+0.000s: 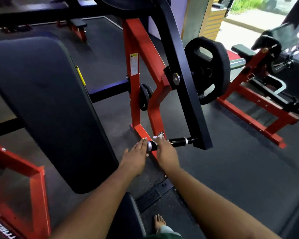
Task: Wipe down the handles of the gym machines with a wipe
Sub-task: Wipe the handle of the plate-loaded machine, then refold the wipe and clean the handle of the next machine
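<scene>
Gym floor here is dark rubber matting (231,169), with daylight coming in from a doorway at the top right. Only the one head view, looking down from a seated spot on a red-framed plate-loaded machine (136,94). A big black back pad (47,104) fills the left side, and a black lever arm (185,80) runs down the middle, with a black weight plate (209,69) hung on its right side. At the bottom of that arm a short black handle (173,143) sticks out to the left, ending in a silvery cap. The right hand (166,152) is on the handle near the cap end, fingers curled over it with a white wipe (156,137) poking out past the fingertips, so the wipe looks pressed against the grip, though it's a bit blurry to be sure how much is wrapped around. The left hand (135,157) sits just beside the cap end, fingers straight and close together, not holding anything. A bare foot (160,223) is on the mat below, and another red machine (259,107) stands off to the right.
</scene>
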`<state>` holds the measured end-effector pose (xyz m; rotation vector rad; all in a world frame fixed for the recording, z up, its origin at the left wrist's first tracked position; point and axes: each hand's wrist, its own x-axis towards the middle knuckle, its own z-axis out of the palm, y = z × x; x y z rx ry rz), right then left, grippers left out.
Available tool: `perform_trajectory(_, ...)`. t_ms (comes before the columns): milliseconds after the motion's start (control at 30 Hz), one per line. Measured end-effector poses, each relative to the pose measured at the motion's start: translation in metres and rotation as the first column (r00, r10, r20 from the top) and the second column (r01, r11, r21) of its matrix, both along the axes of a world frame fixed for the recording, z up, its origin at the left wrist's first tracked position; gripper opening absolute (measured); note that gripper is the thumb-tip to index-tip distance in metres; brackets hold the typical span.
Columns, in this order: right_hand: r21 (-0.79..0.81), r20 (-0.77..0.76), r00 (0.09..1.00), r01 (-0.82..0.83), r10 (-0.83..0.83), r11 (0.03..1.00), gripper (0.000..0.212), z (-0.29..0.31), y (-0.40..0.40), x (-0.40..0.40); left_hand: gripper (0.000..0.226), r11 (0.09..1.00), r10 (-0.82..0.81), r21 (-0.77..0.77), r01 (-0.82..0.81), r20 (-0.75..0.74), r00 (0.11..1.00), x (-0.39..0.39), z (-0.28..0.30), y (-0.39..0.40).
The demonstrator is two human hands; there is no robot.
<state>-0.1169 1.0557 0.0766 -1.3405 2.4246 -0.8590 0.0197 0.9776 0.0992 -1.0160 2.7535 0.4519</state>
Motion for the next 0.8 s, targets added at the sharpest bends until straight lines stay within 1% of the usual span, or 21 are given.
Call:
perform_trajectory(100, -0.113, 0.102, 0.994, -0.012, 0.023, 0.994, 0.044, 0.004, 0.007, 0.028, 0.071, 0.999, 0.044, 0.009, -0.044, -0.002, 0.999, 0.021, -0.001, 0.000)
perform_trajectory(133, -0.173, 0.157, 0.987, 0.011, 0.017, 0.985, 0.042, 0.009, 0.013, 0.035, 0.071, 0.998, 0.058, 0.013, -0.058, -0.010, 0.998, 0.028, 0.001, 0.000)
perform_trajectory(200, -0.303, 0.315, 0.949, 0.085, 0.016, 0.949, 0.038, 0.024, 0.025, 0.049, 0.070, 0.994, 0.098, 0.041, -0.096, -0.036, 0.995, 0.041, 0.002, 0.001)
perform_trajectory(233, -0.352, 0.423, 0.905, 0.127, 0.037, 0.927, 0.038, 0.031, 0.030, 0.057, 0.069, 0.990, 0.129, 0.073, -0.124, -0.057, 0.990, 0.049, 0.000, 0.001)
perform_trajectory(267, -0.372, 0.548, 0.835, 0.189, 0.051, 0.909, 0.039, 0.037, 0.033, 0.063, 0.068, 0.979, 0.169, 0.128, -0.156, -0.095, 0.981, 0.054, -0.003, 0.001)
perform_trajectory(300, -0.367, 0.668, 0.742, 0.255, 0.063, 0.895, 0.037, 0.038, 0.035, 0.070, 0.066, 0.960, 0.229, 0.200, -0.198, -0.144, 0.963, 0.062, -0.008, 0.002)
perform_trajectory(333, -0.341, 0.763, 0.643, 0.308, 0.069, 0.888, 0.030, 0.038, 0.036, 0.074, 0.065, 0.929, 0.292, 0.294, -0.227, -0.202, 0.935, 0.069, -0.011, 0.004)
perform_trajectory(367, -0.309, 0.827, 0.557, 0.333, 0.078, 0.891, 0.021, 0.037, 0.037, 0.079, 0.061, 0.883, 0.368, 0.398, -0.250, -0.254, 0.894, 0.076, -0.014, 0.007)
perform_trajectory(400, -0.281, 0.861, 0.501, 0.330, 0.086, 0.901, 0.015, 0.036, 0.038, 0.085, 0.054, 0.833, 0.435, 0.493, -0.251, -0.302, 0.848, 0.084, -0.012, 0.012)
perform_trajectory(500, -0.236, 0.915, 0.383, 0.253, 0.127, 0.938, 0.012, 0.037, 0.043, 0.105, 0.022, 0.684, 0.580, 0.711, -0.163, -0.394, 0.713, 0.107, -0.006, 0.033)
perform_trajectory(567, -0.234, 0.916, 0.369, 0.178, 0.155, 0.956, 0.008, 0.040, 0.049, 0.117, 0.023, 0.553, 0.707, 0.826, -0.111, -0.395, 0.586, 0.123, -0.004, 0.050)
perform_trajectory(600, -0.231, 0.913, 0.373, 0.135, 0.166, 0.964, 0.008, 0.040, 0.053, 0.122, 0.024, 0.525, 0.750, 0.844, -0.111, -0.398, 0.528, 0.131, -0.003, 0.059)
perform_trajectory(667, -0.215, 0.899, 0.400, 0.048, 0.178, 0.976, 0.012, 0.036, 0.059, 0.126, 0.019, 0.539, 0.787, 0.832, -0.136, -0.438, 0.435, 0.144, -0.001, 0.075)
perform_trajectory(733, -0.182, 0.858, 0.476, -0.068, 0.192, 0.981, 0.011, 0.031, 0.065, 0.129, 0.016, 0.557, 0.811, 0.803, -0.211, -0.472, 0.345, 0.155, 0.001, 0.092)
perform_trajectory(800, -0.156, 0.815, 0.533, -0.172, 0.226, 0.973, 0.012, 0.024, 0.073, 0.133, 0.018, 0.525, 0.850, 0.803, -0.282, -0.478, 0.221, 0.166, 0.004, 0.112)
